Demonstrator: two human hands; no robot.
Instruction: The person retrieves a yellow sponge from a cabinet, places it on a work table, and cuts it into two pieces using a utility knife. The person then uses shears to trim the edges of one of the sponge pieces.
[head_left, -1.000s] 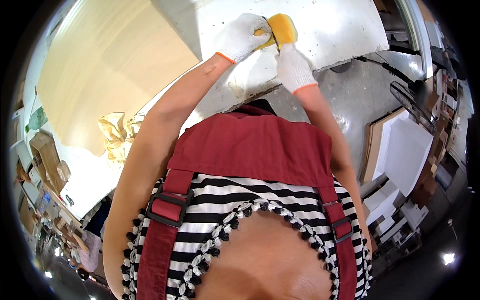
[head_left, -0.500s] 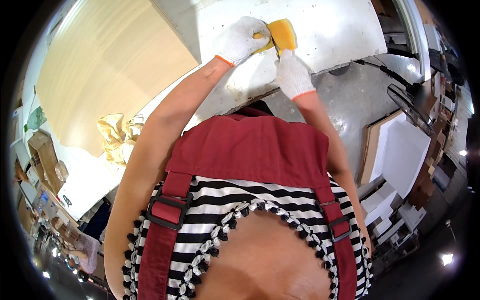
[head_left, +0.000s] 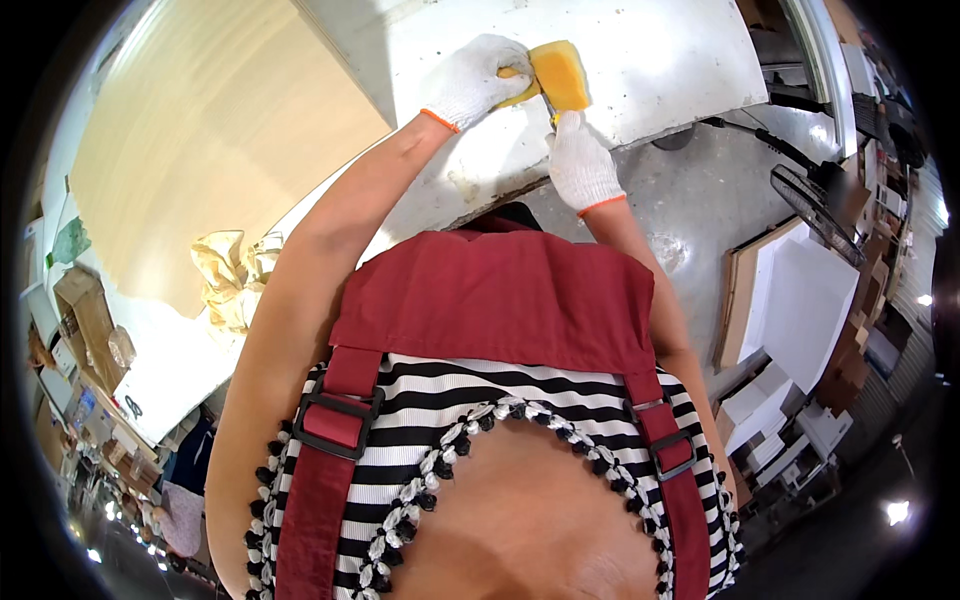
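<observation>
My left hand (head_left: 480, 78), in a white knit glove with an orange cuff, is closed on a yellow sponge (head_left: 518, 97) over the white worktop (head_left: 670, 75). Against its fingertips stands a thicker yellow sponge block (head_left: 560, 75); whether the two pieces are joined cannot be seen. Just below the block, my gloved right hand (head_left: 582, 165) is closed round a slim tool that looks like a utility knife (head_left: 552, 116). Its narrow dark blade lies along the gap between the sponge pieces, and most of its handle is hidden by the fingers.
A large pale wood panel (head_left: 215, 140) lies on the worktop at left, with a crumpled yellowish cloth or bag (head_left: 228, 275) beside it. Off the right edge are a black fan (head_left: 815, 212) and white boxes (head_left: 800, 300) on the floor. A person (head_left: 180, 518) is far left.
My right hand has drawn slightly down toward me with the tool. The sponge block has tilted a little, and both hands keep their hold.
</observation>
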